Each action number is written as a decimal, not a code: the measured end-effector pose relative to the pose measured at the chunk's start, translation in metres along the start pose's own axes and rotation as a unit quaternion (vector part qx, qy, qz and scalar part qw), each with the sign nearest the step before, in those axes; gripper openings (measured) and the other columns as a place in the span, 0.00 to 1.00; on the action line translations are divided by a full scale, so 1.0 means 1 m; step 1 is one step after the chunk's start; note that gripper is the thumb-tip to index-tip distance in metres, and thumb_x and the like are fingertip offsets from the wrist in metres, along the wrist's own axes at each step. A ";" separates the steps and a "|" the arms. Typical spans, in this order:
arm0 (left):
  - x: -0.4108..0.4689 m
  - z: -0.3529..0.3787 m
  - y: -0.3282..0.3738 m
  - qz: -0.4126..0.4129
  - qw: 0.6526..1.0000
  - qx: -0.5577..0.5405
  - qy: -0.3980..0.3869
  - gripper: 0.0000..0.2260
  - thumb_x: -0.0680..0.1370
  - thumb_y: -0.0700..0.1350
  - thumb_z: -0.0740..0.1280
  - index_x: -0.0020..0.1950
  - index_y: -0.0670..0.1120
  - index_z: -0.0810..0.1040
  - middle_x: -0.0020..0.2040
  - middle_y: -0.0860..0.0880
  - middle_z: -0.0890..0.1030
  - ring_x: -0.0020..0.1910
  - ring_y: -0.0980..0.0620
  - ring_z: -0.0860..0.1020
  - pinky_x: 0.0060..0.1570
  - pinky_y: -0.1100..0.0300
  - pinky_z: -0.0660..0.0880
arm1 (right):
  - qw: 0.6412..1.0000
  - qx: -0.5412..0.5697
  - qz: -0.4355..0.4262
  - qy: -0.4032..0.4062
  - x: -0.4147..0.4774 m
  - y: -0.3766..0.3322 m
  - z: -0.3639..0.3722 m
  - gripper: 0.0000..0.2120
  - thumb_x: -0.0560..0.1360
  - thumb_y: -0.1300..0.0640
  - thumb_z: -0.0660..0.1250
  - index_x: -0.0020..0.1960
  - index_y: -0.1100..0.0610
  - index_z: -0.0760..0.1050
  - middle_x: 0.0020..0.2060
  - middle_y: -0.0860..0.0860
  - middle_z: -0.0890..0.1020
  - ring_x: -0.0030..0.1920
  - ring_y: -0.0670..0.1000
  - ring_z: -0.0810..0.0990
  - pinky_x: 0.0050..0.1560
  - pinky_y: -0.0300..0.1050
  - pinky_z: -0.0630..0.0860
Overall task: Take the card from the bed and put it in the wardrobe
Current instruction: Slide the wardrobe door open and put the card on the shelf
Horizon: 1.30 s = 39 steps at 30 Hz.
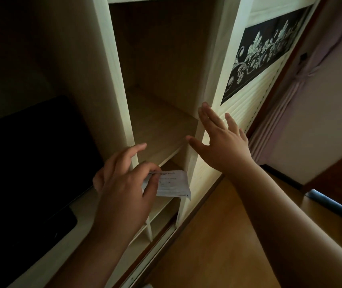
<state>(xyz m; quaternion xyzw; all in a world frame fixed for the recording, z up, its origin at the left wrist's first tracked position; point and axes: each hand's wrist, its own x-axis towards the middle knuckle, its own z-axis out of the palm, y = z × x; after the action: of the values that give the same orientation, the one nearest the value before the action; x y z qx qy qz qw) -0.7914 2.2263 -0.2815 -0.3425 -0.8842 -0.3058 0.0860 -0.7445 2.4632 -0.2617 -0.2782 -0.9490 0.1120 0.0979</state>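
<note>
Card (pixel 171 183) is pinched in left hand (pixel 122 183) grip, in front of open wardrobe (pixel 112 84), just below shelf (pixel 161 129) edge. Its long axis runs approx. left-right, free end pointed right. Right hand (pixel 222 142) is spread open, laid against sliding door (pixel 255 94) edge.

Light: dim, left half of frame in shadow | floor (pixel 218 246): warm wood, lower right | curtain (pixel 303 80): mauve, tied back, right edge | wall (pixel 332 132): pale, far right | dark screen (pixel 26 163): left.
</note>
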 end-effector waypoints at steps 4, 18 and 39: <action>0.012 0.006 -0.006 0.020 1.000 0.000 -0.014 0.01 0.76 0.51 0.70 0.46 0.58 0.81 0.73 0.56 0.72 0.74 0.51 0.61 0.63 0.40 0.62 | 1.000 0.007 0.024 0.011 0.011 0.004 0.001 0.39 0.76 0.26 0.52 0.81 0.35 0.41 0.81 0.33 0.43 0.83 0.59 0.44 0.78 0.70 0.49; 0.046 0.030 0.030 -0.015 1.000 0.020 0.002 0.02 0.77 0.52 0.70 0.46 0.60 0.80 0.72 0.59 0.71 0.73 0.52 0.62 0.62 0.41 0.63 | 0.998 0.055 0.023 -0.014 0.051 0.046 -0.017 0.38 0.78 0.29 0.53 0.82 0.36 0.43 0.81 0.31 0.44 0.83 0.61 0.45 0.78 0.66 0.51; 0.075 0.098 0.045 -0.095 0.995 0.010 0.008 0.04 0.79 0.51 0.67 0.52 0.54 0.80 0.70 0.58 0.73 0.73 0.51 0.64 0.62 0.44 0.62 | 0.932 0.302 -0.101 -0.175 0.018 0.102 0.066 0.17 0.74 0.41 0.73 0.61 0.44 0.79 0.56 0.39 0.80 0.61 0.44 0.74 0.58 0.48 0.78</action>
<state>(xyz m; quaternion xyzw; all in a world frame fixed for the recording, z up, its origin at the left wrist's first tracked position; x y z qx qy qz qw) -0.8122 2.3530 -0.3109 -0.2535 -0.9151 -0.3064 0.0666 -0.7247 2.5462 -0.3496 -0.1143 -0.8955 0.4297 0.0202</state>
